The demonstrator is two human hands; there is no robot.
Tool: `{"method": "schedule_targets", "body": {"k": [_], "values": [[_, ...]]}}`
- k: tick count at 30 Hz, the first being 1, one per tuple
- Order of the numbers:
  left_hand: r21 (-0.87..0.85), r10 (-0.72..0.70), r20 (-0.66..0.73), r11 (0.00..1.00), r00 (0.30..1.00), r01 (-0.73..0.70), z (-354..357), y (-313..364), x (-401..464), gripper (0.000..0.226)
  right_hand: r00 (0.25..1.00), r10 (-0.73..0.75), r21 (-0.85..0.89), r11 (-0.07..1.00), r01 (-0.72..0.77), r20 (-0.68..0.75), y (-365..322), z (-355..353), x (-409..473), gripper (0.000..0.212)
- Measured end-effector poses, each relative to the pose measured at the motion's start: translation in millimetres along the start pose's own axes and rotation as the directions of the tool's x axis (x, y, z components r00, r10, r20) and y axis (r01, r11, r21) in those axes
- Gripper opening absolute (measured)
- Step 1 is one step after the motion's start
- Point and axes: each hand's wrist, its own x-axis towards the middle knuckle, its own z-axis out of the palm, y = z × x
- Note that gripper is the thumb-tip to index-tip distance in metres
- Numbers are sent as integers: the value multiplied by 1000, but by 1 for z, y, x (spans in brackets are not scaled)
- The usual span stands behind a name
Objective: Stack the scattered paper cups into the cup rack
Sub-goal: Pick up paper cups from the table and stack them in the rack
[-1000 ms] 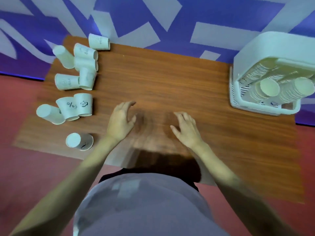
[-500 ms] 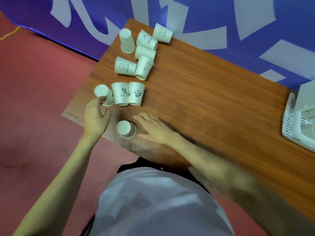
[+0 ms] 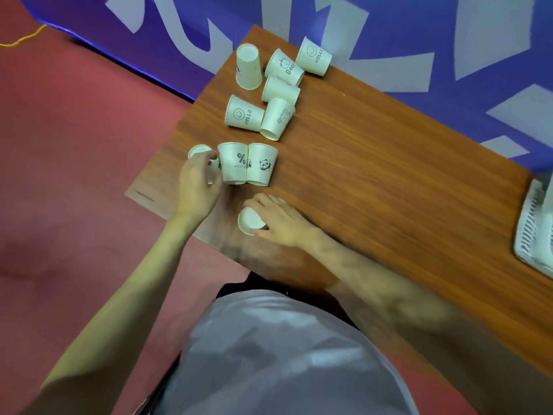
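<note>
1. Risk first: both hands work at the near left corner of the wooden surface (image 3: 374, 187), close to its edge. A knock while lifting could roll a cup onto the red floor (image 3: 74, 175), since most cups lie on their sides.
2. Second risk: the left-hand cup (image 3: 200, 151) touches the percent-print cup (image 3: 234, 163), which touches the panda cup (image 3: 261, 164). Pulling one out sideways would likely set the neighbours rolling.
3. Third risk: thin paper walls. Too hard a squeeze would probably dent a rim and spoil nesting later.
4. Left hand (image 3: 199, 187): arm comes in from lower left, fingers curled round the leftmost cup of the near row, thumb side toward the percent cup. Grip is closed on that cup; cup not yet clear of the surface, as far as I can judge.
5. Right hand (image 3: 279, 221): forearm crosses the body toward the left, palm down, fingers wrapped over the lone near cup (image 3: 250, 221), its pale round end showing toward the camera. Grip holds it.
6. Remaining scattered cups: a cluster of five at the far left corner, including two "HELLO" cups (image 3: 244, 115) (image 3: 314, 56). All untouched.
7. Cup rack (image 3: 532, 223): only its white slatted edge shows at far right, well apart from every loose cup. Long carry ahead; contents not visible.
</note>
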Motion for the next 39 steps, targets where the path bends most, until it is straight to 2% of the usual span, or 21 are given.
{"method": "schedule_targets", "body": {"k": [4, 9, 14, 17, 22, 26, 29, 33, 36, 39], "values": [[40, 59, 125, 997, 990, -64, 20, 9, 23, 39, 967, 197, 120, 976, -179, -159, 26, -11, -22, 52], [150, 120, 317, 973, 941, -175, 46, 19, 52, 54, 823, 488, 243, 870, -429, -292, 53, -9, -53, 52], [198, 132, 414, 953, 901, -231, 67, 30, 64, 50, 744, 607, 229, 795, -562, -281, 70, 0, -72, 68], [228, 117, 417, 947, 901, -228, 72, 38, 64, 43, 710, 668, 226, 744, -629, -222, 79, 2, -81, 78], [187, 174, 424, 944, 889, -273, 79, 55, 56, 36, 713, 669, 163, 743, -649, -208, 90, -3, -93, 64], [61, 224, 437, 959, 871, -277, 81, 68, 46, 29, 709, 691, 127, 723, -679, -143, 98, -6, -102, 61], [21, 257, 414, 956, 873, -292, 84, 80, 35, 17, 702, 694, 134, 720, -681, -160, 107, -12, -114, 49], [-46, 323, 386, 942, 864, -331, 92, 100, 18, 13, 672, 708, 230, 706, -670, -217, 120, -19, -137, 37], [-67, 357, 374, 931, 856, -359, 100, 120, 5, 15, 608, 735, 346, 678, -649, -300, 131, -20, -164, 30], [-98, 403, 366, 913, 839, -396, 110, 146, -7, 16, 547, 716, 430, 698, -573, -434, 141, -22, -200, 22]]}}
